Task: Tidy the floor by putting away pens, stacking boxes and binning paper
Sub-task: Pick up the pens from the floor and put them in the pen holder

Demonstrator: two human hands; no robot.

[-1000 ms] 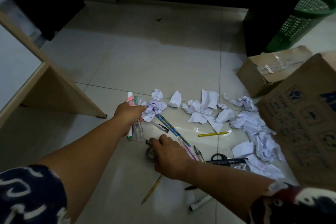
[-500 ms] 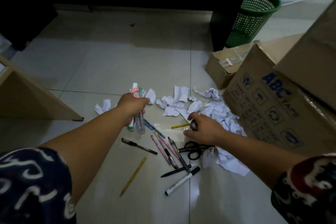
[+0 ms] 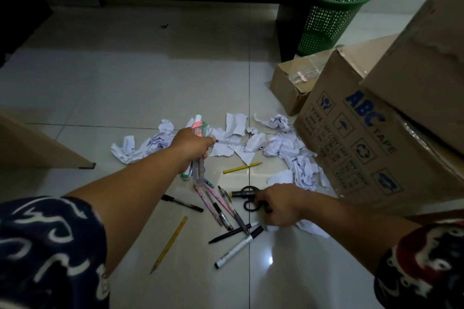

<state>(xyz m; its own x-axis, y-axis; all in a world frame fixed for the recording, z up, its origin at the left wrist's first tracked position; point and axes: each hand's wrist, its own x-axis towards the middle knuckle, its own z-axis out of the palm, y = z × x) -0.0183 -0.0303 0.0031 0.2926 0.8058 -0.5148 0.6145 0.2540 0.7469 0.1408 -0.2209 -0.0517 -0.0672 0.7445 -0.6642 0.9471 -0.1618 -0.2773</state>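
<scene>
Clearly the tidying was only at its beginning. The left hand had its fingers closed around a small bundle of pens, held above the floor, so a few were already collected. The right hand lay lower, its fingers curled on the black scissors; whether it really gripped them or only touched them, I could not tell.

Much was left. Just beside the right fingers, several loose pens lay crossed on the tiles, with a white marker nearer to the person and a yellow pencil below the left arm. Another yellow pencil lay between the two hands. Beyond the left fingers, the crumpled paper was spread in a band, none of it binned as far as one could see. The green bin stood well apart, behind the cardboard boxes, which leaned untidily on each other. These boxes probably blocked the short way to the bin.
</scene>
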